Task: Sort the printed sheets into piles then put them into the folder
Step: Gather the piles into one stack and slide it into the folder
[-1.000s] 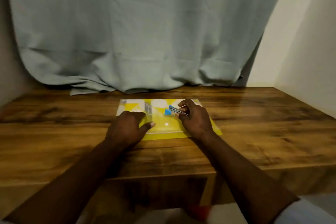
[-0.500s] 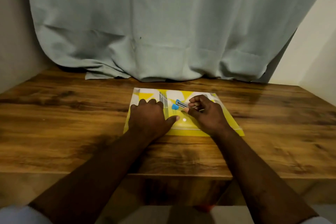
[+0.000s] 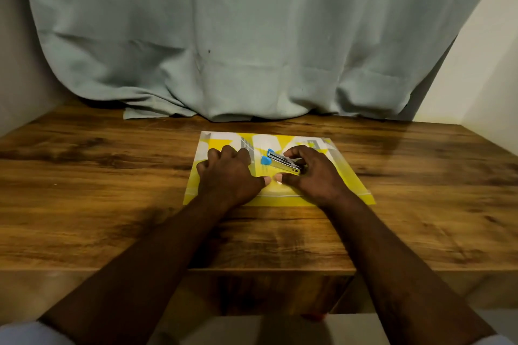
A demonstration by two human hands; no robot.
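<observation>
Yellow plastic with white and grey shapes printed on it makes up the folder (image 3: 280,200), which lies flat on the wooden table (image 3: 98,190), about midway across it and nearer the far edge than the near one. Its long axis runs left to right, roughly parallel to the table's front edge, and a thin pale line runs along its near long side. I cannot tell whether any printed sheets are inside.

The left hand (image 3: 229,173) rests knuckles-up on the folder's left half. Its fingers are bent under so the tips are hidden, and whether they pinch anything cannot be told. Its thumb stretches out to the right, flat on the folder.

The right hand (image 3: 311,173) is over the folder's right half, with its fingers curled around a small silver stapler (image 3: 281,162). The stapler's long axis slants from near-right to far-left. Its blue-capped end sticks out of the grip and points left toward the left hand's knuckles, and the two blue tips are slightly parted. The right thumb lies on the folder, its tip just beside the left thumb's tip.

A pale grey-green cloth (image 3: 252,36) hangs behind the table, its hem bunched on the far edge of the wood.
</observation>
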